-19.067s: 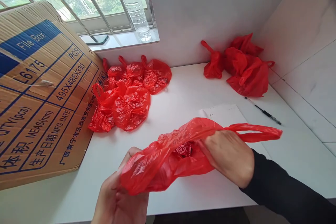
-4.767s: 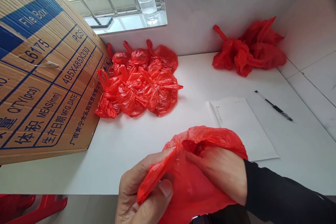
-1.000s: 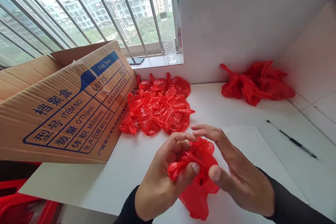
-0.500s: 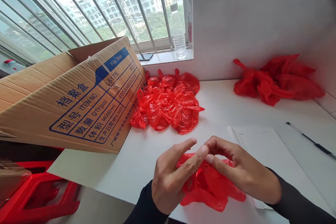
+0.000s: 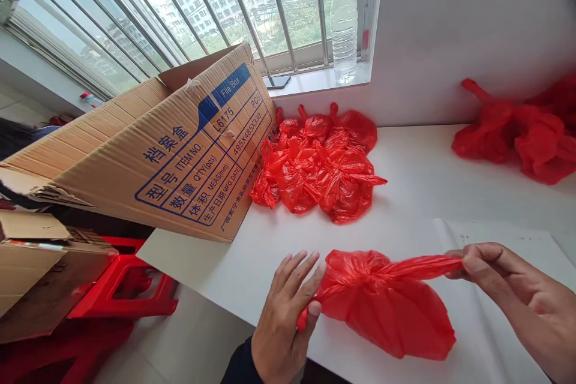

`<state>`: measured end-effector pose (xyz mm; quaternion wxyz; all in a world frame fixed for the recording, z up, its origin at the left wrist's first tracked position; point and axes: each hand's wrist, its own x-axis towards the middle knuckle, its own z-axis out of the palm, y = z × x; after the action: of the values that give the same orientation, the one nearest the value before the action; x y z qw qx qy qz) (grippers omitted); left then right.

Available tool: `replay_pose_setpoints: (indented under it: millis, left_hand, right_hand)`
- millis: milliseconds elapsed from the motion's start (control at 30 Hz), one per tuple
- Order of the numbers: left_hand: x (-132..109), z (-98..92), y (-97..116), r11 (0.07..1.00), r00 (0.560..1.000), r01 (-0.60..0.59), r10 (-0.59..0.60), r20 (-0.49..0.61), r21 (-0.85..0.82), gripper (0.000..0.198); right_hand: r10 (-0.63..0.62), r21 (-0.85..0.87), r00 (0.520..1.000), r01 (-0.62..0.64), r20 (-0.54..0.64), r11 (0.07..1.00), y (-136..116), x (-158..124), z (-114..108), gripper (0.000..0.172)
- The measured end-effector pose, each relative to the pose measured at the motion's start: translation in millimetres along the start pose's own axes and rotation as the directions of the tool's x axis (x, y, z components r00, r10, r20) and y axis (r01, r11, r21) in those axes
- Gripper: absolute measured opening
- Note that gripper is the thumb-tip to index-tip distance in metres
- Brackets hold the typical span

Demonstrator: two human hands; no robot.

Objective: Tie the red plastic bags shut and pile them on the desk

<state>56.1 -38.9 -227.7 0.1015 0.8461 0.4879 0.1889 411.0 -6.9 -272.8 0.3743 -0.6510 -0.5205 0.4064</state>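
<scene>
A red plastic bag (image 5: 387, 306) lies on the white table (image 5: 418, 180) in front of me, knotted at its top. My left hand (image 5: 283, 318) pinches one handle end at the bag's left side between thumb and fingers. My right hand (image 5: 517, 294) pinches the other handle, stretched taut to the right. The bag sits partly on a sheet of paper (image 5: 504, 240).
A cluster of several tied red bags (image 5: 324, 162) lies by the wall under the window. A tilted cardboard file box (image 5: 180, 144) overhangs the table's left edge. More red bags (image 5: 517, 132) lie at the far right. A water bottle (image 5: 344, 18) stands on the sill. Red stools (image 5: 121, 288) stand below left.
My hands have drawn apart, pulling the two handles outward so the knot tightens. The view has swung left, and the pen has left the frame.
</scene>
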Motion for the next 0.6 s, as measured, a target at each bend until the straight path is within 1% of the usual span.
replay_pose_setpoints:
  millis: [33,67,100,133,200,233,267,300,333,400,433,467,533,600]
  left_hand:
    - [3.7,3.1,6.1,0.999,0.999,0.001,-0.004,-0.050,-0.044,0.053]
    - [9.5,7.2,13.1,0.996,0.996,-0.025,0.017,-0.087,-0.083,0.058]
    - [16.6,12.0,20.5,0.991,0.993,-0.079,0.068,-0.095,-0.109,0.063]
    - [24.1,17.4,27.5,0.982,0.988,-0.143,0.135,-0.071,-0.124,0.065]
    - [37.1,28.6,38.1,0.964,0.971,-0.228,0.236,0.043,-0.136,0.060]
    - [41.0,33.9,41.0,0.963,0.964,-0.232,0.247,0.100,-0.135,0.055]
    - [42.6,38.3,42.1,0.967,0.962,-0.220,0.237,0.134,-0.129,0.049]
    - [41.8,41.6,41.3,0.973,0.967,-0.196,0.212,0.140,-0.120,0.044]
    - [38.9,43.3,38.7,0.980,0.977,-0.166,0.179,0.116,-0.111,0.041]
    - [28.8,40.3,28.4,0.992,0.997,-0.075,0.076,0.011,-0.097,0.039]
    - [22.9,35.4,21.1,0.995,0.999,-0.007,0.002,-0.053,-0.095,0.040]
    - [17.2,28.4,12.8,0.993,0.990,0.071,-0.082,-0.118,-0.094,0.041]
    - [7.9,10.6,-5.6,0.972,0.942,0.223,-0.235,-0.239,-0.076,0.041]
    - [2.4,-6.8,-24.0,0.938,0.870,0.345,-0.337,-0.359,-0.045,0.036]
  right_hand:
    - [0.011,0.031,1.000,-0.011,0.009,0.999,-5.2,-2.4,5.7,0.038]
    - [0.004,0.073,1.000,-0.005,0.005,0.997,-13.3,-5.3,12.7,0.038]
    - [-0.006,0.114,1.000,0.005,0.012,0.993,-22.8,-8.8,20.4,0.037]
    - [-0.018,0.154,0.999,0.012,0.038,0.988,-32.4,-12.7,28.2,0.037]
    - [-0.024,0.223,0.991,-0.006,0.130,0.975,-46.7,-20.8,41.9,0.036]
    - [-0.012,0.245,0.985,-0.031,0.174,0.969,-49.5,-24.6,47.0,0.036]
    - [0.011,0.255,0.980,-0.063,0.198,0.965,-48.9,-27.9,50.5,0.036]
    - [0.042,0.261,0.981,-0.092,0.191,0.961,-45.1,-30.3,52.5,0.036]
    - [0.076,0.265,0.984,-0.116,0.159,0.957,-38.3,-31.7,53.1,0.036]
    - [0.129,0.277,0.990,-0.137,0.050,0.951,-18.7,-32.0,51.4,0.036]
    - [0.144,0.285,0.990,-0.139,0.004,0.948,-7.5,-31.0,49.9,0.036]
    - [0.155,0.294,0.987,-0.139,-0.033,0.946,3.5,-29.8,48.4,0.036]
    - [0.168,0.308,0.984,-0.141,-0.064,0.941,22.1,-27.1,46.2,0.037]
    - [0.190,0.315,0.981,-0.167,-0.042,0.934,33.9,-25.2,45.4,0.039]
